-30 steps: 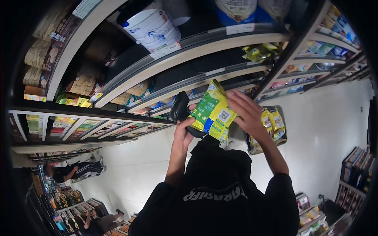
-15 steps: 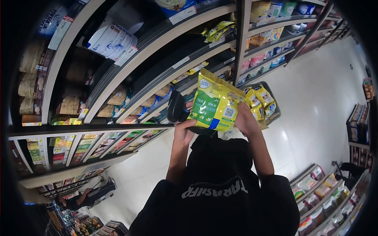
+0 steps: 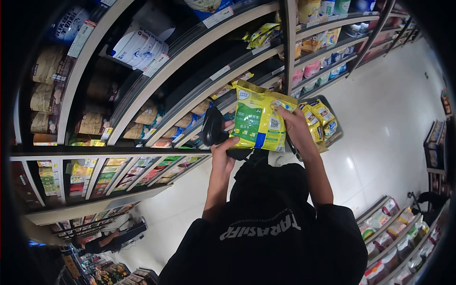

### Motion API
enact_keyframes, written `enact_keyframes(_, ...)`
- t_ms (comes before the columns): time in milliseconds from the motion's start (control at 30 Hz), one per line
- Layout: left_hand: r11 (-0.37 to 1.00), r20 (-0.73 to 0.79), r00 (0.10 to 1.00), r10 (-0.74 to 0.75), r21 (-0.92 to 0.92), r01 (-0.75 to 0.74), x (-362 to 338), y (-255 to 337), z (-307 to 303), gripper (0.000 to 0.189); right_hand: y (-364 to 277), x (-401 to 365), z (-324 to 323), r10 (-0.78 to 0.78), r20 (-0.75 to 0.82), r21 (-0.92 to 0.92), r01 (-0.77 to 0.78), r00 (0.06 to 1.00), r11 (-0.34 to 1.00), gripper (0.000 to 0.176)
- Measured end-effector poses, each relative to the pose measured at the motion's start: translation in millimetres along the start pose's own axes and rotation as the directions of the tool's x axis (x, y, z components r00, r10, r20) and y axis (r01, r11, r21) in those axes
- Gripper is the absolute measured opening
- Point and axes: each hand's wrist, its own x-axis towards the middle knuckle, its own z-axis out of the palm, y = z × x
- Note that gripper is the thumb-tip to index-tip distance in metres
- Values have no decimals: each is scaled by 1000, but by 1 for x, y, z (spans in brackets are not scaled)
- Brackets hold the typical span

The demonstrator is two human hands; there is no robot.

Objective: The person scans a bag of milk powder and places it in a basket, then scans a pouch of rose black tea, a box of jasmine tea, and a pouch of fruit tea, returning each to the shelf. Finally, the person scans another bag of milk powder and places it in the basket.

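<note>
A yellow and green plastic pouch (image 3: 254,118), with a QR code on its printed side, is held up in front of my chest. My right hand (image 3: 297,128) grips its right edge, thumb over the printed face. On the other side, my left hand (image 3: 224,153) has its thumb at the pouch's lower left corner. A black handheld scanner (image 3: 214,127) is also in that left hand, beside the pouch; the fingers around its handle are mostly hidden.
Behind my right hand, a dark basket (image 3: 339,133) holds several yellow pouches (image 3: 319,118). Curved store shelves (image 3: 190,52) with tubs and packets rise ahead and left. More shelves (image 3: 399,237) stand at lower right. Another person (image 3: 102,243) is at lower left.
My right hand has shifted up along the pouch's right edge, and its thumb now lies over the front. The pouch has turned slightly and sits a little farther left.
</note>
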Motion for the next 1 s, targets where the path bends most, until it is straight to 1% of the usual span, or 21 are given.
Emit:
enact_keyframes(33,1000,9,1000,2,11,-2,0,0,-2,60,2,1,-1,8,-6,0,-8,1000,1000,32)
enact_keyframes(100,999,26,1000,5,35,-6,-1,0,-7,57,7,8,-17,-48,-92,-206,28,995,978,32)
enact_keyframes(167,999,37,999,5,42,-7,-4,5,-11,57,6,11,-24,-63,-75,-219,45,995,975,32)
enact_keyframes(233,999,53,999,6,47,-8,-6,8,-14,57,-16,6,-8,-46,43,-37,47,998,998,32)
enact_keyframes(267,999,64,998,5,49,-8,-8,9,-14,56,-14,6,-3,-73,-30,-72,71,997,995,32)
enact_keyframes(367,1000,111,993,-29,9,29,-11,10,-13,58,-10,9,-5,-216,-58,-292,191,975,937,34)
enact_keyframes(433,998,124,991,-51,-23,54,-12,8,-14,58,-7,10,-1,-361,-85,-426,293,929,856,33)
enact_keyframes(500,997,120,991,-59,-42,64,-9,7,-14,57,-5,15,5,-503,-82,-552,381,860,742,32)
enact_keyframes(600,999,106,994,-38,-31,41,-9,7,-16,57,-1,19,7,-509,-107,-506,394,854,768,29)
enact_keyframes(700,998,96,995,-30,-51,35,-10,8,-14,56,2,21,6,-480,-136,-500,358,867,789,29)
enact_keyframes(800,998,54,998,-22,-55,25,-9,3,-20,56,7,22,6,-507,-138,-513,377,851,771,29)
enact_keyframes(900,997,56,998,-37,-71,41,-9,3,-21,56,6,19,12,-589,-103,-670,382,801,637,30)
enact_keyframes(1000,998,57,998,-35,-49,37,-11,6,-16,56,6,19,12,-603,-56,-783,340,795,521,30)
